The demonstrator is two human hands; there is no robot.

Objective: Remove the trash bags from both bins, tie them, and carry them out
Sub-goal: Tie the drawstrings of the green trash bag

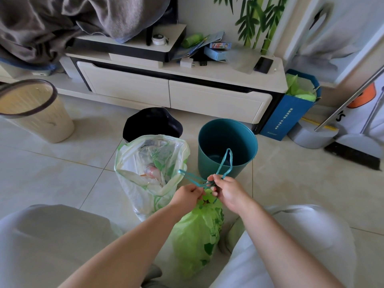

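Note:
A green trash bag [197, 235] stands on the floor between my knees, its neck gathered. My left hand [187, 196] and my right hand [226, 190] both pinch its teal drawstring [225, 163], which loops up above my fingers. Just left of it a clear white bag [149, 173] with green leaf print stands open, with rubbish inside. Behind the bags are two bins: a teal bin [227, 146] without a bag and a bin with a black liner [152, 123].
A beige basket bin [35, 113] stands at the left. A low white TV cabinet [176, 92] runs across the back. A blue paper bag [291, 113], a dustpan [311, 136] and a broom [353, 154] sit at the right. My knees frame the bottom of the view.

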